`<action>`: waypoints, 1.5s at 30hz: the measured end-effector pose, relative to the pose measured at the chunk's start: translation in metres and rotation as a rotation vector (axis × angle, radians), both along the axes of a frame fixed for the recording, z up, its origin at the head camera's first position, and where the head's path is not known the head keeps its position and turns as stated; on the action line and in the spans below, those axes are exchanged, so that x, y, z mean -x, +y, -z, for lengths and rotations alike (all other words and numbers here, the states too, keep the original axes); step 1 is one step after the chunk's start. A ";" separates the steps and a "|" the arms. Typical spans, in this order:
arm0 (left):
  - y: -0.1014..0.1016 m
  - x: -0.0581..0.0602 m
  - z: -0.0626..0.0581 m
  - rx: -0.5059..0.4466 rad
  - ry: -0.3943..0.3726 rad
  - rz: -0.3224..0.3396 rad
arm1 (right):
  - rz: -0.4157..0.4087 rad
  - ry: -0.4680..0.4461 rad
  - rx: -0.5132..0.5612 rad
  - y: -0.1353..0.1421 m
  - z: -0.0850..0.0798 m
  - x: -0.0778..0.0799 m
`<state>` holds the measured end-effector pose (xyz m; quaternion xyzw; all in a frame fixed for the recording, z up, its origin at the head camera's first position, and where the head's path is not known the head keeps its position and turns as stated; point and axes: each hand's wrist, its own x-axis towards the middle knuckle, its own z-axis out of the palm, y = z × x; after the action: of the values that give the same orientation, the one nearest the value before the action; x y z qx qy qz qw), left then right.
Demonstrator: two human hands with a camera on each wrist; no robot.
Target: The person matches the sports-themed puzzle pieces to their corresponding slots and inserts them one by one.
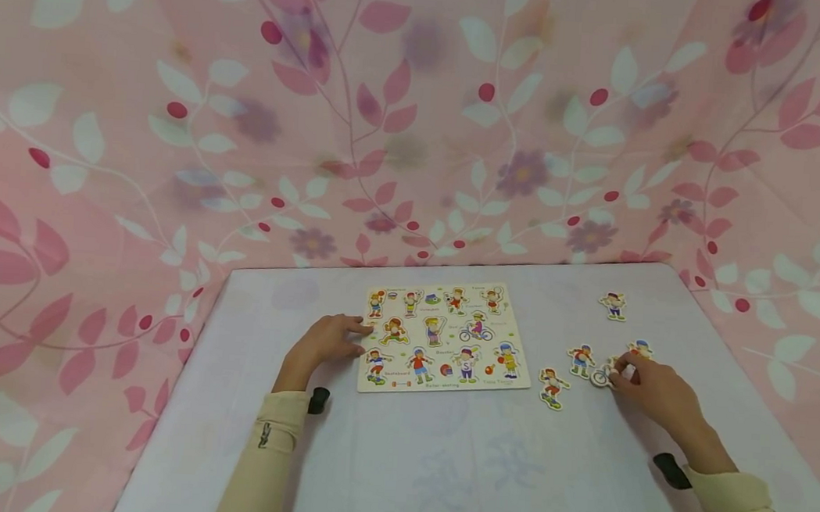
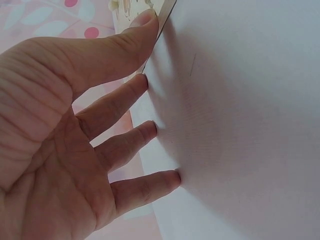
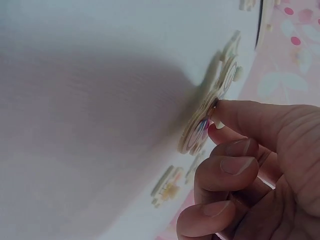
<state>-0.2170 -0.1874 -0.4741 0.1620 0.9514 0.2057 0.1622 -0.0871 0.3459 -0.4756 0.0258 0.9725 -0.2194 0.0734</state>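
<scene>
A flat puzzle board [image 1: 400, 356] printed with children playing sports lies on the table. My left hand [image 1: 325, 341] is at its left side with fingers extended; in the left wrist view the thumb rests on the board's edge [image 2: 134, 9] and other fingertips reach the tabletop. To the right of the board, my right hand [image 1: 662, 397] pinches a bicycle-shaped puzzle piece [image 1: 601, 375] between thumb and forefinger. The right wrist view shows that bicycle piece [image 3: 192, 137] tipped on a slant, with the remaining fingers curled. Part of its rider is hidden by the hand.
Around the right hand lie several figure pieces: a skateboarder [image 1: 552, 388], a red-shirted figure [image 1: 581, 360], one partly behind the fingers [image 1: 640, 348], and one farther back [image 1: 614, 306]. A pale cloth covers the table [image 1: 440, 461]. Pink floral fabric [image 1: 418, 131] rises behind it.
</scene>
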 end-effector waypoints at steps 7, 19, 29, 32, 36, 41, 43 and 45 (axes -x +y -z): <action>-0.001 0.002 0.002 -0.001 0.009 0.012 | -0.011 0.025 -0.008 -0.002 -0.003 0.003; -0.001 0.002 0.004 -0.015 0.001 -0.001 | -0.048 0.066 -0.001 -0.022 -0.013 0.014; -0.002 0.001 0.002 -0.024 0.020 0.015 | -0.068 0.060 0.016 -0.049 -0.015 0.039; -0.002 0.001 0.002 -0.021 0.024 0.018 | -0.078 0.054 0.025 -0.059 -0.017 0.047; -0.002 0.001 0.002 -0.027 0.030 0.021 | -0.092 0.045 0.034 -0.070 -0.017 0.055; -0.002 0.002 0.004 -0.017 0.023 0.018 | -0.114 0.052 0.036 -0.082 -0.015 0.063; -0.002 0.002 0.004 -0.014 0.023 0.016 | -0.122 0.062 0.040 -0.087 -0.013 0.067; -0.002 0.002 0.004 -0.015 0.022 0.014 | -0.132 0.072 0.042 -0.092 -0.010 0.070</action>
<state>-0.2190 -0.1895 -0.4785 0.1722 0.9504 0.2097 0.1518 -0.1575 0.2536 -0.4658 -0.0477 0.9693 -0.2352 0.0532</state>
